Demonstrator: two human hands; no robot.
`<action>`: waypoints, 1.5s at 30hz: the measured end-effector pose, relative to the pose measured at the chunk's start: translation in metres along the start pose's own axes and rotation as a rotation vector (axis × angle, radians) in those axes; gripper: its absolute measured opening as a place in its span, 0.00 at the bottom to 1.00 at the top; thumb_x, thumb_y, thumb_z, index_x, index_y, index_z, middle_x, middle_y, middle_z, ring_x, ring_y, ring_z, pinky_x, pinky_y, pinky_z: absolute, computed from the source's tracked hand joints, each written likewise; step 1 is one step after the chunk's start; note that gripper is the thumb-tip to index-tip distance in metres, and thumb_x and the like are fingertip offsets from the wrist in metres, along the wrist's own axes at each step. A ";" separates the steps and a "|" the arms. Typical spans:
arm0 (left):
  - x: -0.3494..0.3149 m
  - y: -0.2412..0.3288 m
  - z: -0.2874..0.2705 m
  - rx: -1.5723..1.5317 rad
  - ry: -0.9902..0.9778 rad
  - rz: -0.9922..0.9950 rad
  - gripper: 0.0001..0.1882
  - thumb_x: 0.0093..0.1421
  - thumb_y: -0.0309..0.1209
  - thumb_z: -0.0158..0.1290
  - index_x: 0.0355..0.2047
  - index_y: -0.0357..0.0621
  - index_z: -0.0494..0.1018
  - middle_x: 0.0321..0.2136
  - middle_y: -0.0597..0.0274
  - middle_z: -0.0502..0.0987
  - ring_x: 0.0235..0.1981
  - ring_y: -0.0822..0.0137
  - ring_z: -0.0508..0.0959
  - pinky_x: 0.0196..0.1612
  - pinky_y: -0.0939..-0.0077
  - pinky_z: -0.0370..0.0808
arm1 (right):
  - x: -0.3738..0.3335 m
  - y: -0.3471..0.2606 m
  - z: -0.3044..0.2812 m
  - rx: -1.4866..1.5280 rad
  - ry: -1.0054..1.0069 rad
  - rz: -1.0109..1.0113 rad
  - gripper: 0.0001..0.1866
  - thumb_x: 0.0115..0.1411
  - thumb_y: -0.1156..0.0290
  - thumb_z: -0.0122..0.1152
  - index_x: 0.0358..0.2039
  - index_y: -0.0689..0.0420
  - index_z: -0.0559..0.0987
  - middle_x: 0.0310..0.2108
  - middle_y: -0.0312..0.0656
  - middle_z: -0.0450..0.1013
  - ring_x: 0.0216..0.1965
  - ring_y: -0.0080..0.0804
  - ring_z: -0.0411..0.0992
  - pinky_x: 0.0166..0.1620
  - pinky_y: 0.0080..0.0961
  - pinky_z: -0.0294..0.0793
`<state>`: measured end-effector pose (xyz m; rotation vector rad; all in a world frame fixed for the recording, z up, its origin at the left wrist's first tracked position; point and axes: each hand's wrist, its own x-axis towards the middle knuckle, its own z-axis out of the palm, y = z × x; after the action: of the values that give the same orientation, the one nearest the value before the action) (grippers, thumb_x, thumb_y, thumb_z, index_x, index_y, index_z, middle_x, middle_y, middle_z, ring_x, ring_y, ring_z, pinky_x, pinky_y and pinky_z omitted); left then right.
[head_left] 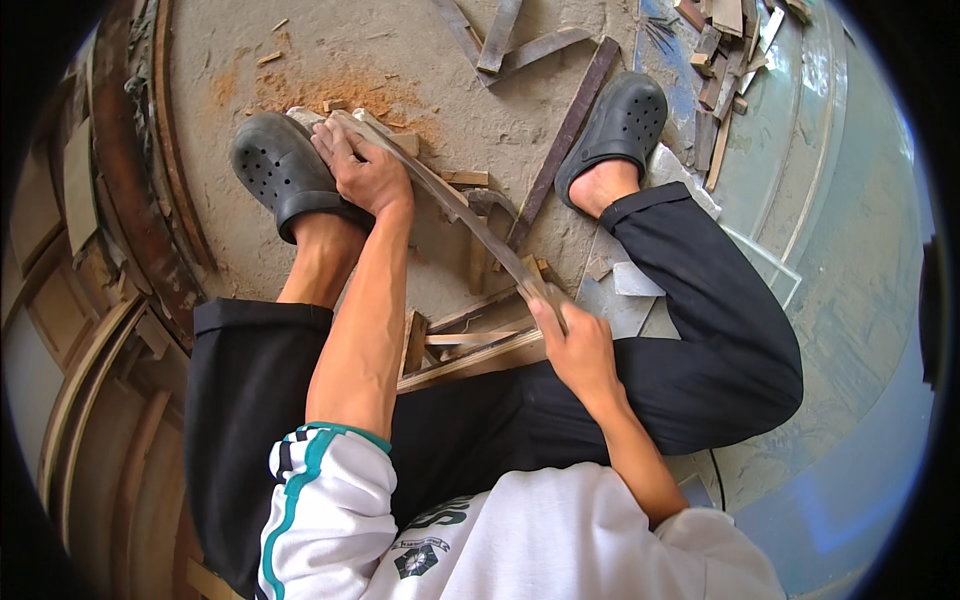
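A long, thin wooden strip [467, 214] slants between my hands, from beside the left shoe down toward my right thigh. My left hand [365, 172] is closed over its far end, with the fingers bent across it. Around the near end wraps my right hand [580, 350], its thumb lying along the wood. Small wood blocks [405, 144] lie under and beside the strip near my left hand. Below the strip is what looks like a hammer [490, 203], its curved metal head partly hidden.
Dark shoes [275, 165] flank the work on a dusty concrete floor [480, 130] with orange sawdust [370, 95]. A wooden frame [480, 355] is between my legs. A dark bar [570, 140] and grey strips [545, 48] lie ahead. Offcuts [722, 75] are piled right; boards [90, 370] stand left.
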<state>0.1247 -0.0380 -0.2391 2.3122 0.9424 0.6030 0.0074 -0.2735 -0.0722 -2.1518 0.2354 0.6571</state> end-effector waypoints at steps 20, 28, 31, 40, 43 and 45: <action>0.000 0.002 0.000 0.004 -0.005 -0.005 0.19 0.68 0.27 0.46 0.56 0.32 0.75 0.61 0.43 0.71 0.68 0.49 0.65 0.68 0.61 0.64 | 0.029 -0.014 0.005 -0.141 -0.130 0.058 0.26 0.69 0.52 0.56 0.25 0.64 0.78 0.20 0.62 0.71 0.24 0.64 0.72 0.28 0.49 0.69; -0.003 0.002 0.004 -0.035 0.049 0.025 0.19 0.67 0.26 0.47 0.55 0.32 0.75 0.58 0.42 0.74 0.66 0.47 0.67 0.67 0.60 0.64 | 0.071 -0.009 0.017 -0.184 -0.165 0.074 0.33 0.67 0.44 0.54 0.25 0.66 0.80 0.24 0.63 0.75 0.28 0.62 0.77 0.32 0.50 0.74; -0.002 -0.005 0.010 -0.056 0.088 0.024 0.18 0.66 0.26 0.48 0.53 0.31 0.77 0.58 0.42 0.75 0.65 0.47 0.69 0.67 0.60 0.64 | 0.071 -0.019 0.011 -0.147 -0.261 0.142 0.33 0.67 0.43 0.54 0.24 0.66 0.79 0.21 0.60 0.74 0.25 0.60 0.75 0.32 0.48 0.73; 0.003 -0.021 0.015 -0.058 0.108 0.067 0.19 0.66 0.28 0.48 0.54 0.34 0.77 0.59 0.43 0.73 0.65 0.48 0.69 0.67 0.63 0.65 | 0.031 -0.085 -0.010 0.073 -0.284 0.059 0.28 0.65 0.47 0.60 0.30 0.65 0.75 0.20 0.55 0.72 0.23 0.50 0.74 0.32 0.42 0.72; 0.003 -0.023 0.017 -0.074 0.114 0.075 0.19 0.67 0.29 0.48 0.54 0.34 0.76 0.59 0.44 0.74 0.65 0.48 0.69 0.67 0.63 0.65 | 0.026 -0.086 -0.018 0.100 -0.274 -0.117 0.26 0.62 0.48 0.64 0.31 0.65 0.77 0.20 0.53 0.73 0.23 0.48 0.75 0.32 0.40 0.73; 0.002 -0.021 0.015 -0.088 0.102 0.065 0.19 0.67 0.30 0.47 0.54 0.34 0.76 0.59 0.44 0.73 0.65 0.47 0.68 0.68 0.63 0.64 | 0.026 -0.077 -0.018 0.122 -0.250 -0.208 0.25 0.61 0.49 0.65 0.31 0.65 0.78 0.19 0.52 0.73 0.22 0.46 0.75 0.31 0.39 0.72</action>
<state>0.1247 -0.0291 -0.2638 2.2587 0.8722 0.7803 0.0661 -0.2378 -0.0246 -1.9232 -0.0803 0.7613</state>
